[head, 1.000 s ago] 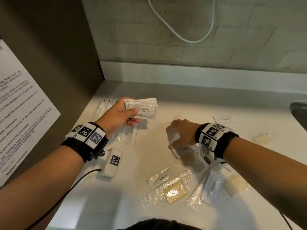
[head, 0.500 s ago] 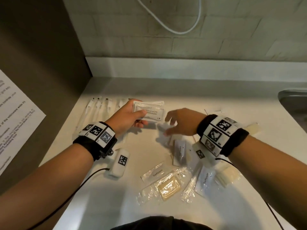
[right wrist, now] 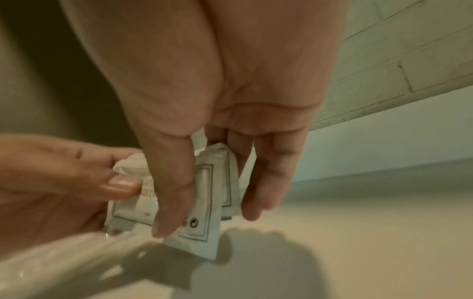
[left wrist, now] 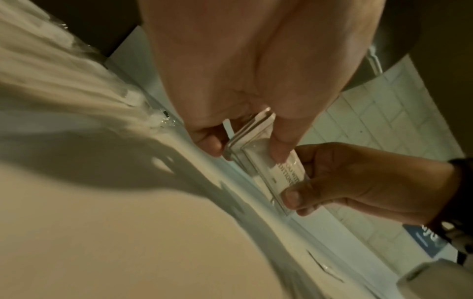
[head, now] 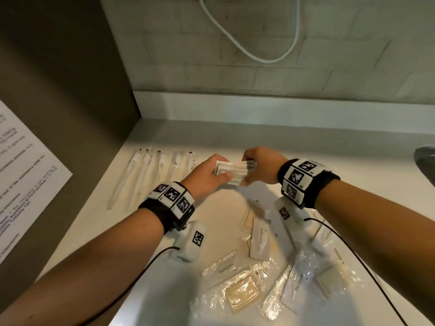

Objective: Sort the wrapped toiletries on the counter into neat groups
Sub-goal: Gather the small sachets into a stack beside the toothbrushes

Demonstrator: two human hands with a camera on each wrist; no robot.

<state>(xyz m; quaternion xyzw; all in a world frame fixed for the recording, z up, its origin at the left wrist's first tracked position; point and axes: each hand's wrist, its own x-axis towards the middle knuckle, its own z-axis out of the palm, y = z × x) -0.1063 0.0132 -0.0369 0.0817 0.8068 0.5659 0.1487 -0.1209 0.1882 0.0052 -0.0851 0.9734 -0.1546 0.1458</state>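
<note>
Left hand (head: 207, 176) and right hand (head: 259, 170) both pinch our sachet stack (head: 231, 171), long axis running hand to hand, just right of the toothbrush row (head: 150, 175); unsorted pile (head: 270, 267) lies nearer us, right hand closer.

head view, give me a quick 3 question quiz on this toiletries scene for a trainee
1. True or false: both the left hand and the right hand hold the stack of shampoo packets.
2. Where do the long wrapped toothbrushes lie?
A. in a row at the back left of the counter
B. in the pile near the person
C. in the right hand
3. Fill in: the word printed on the flat packets in the near pile is ____.

Key: 1 true; 2 A; 3 Toothpaste
</note>
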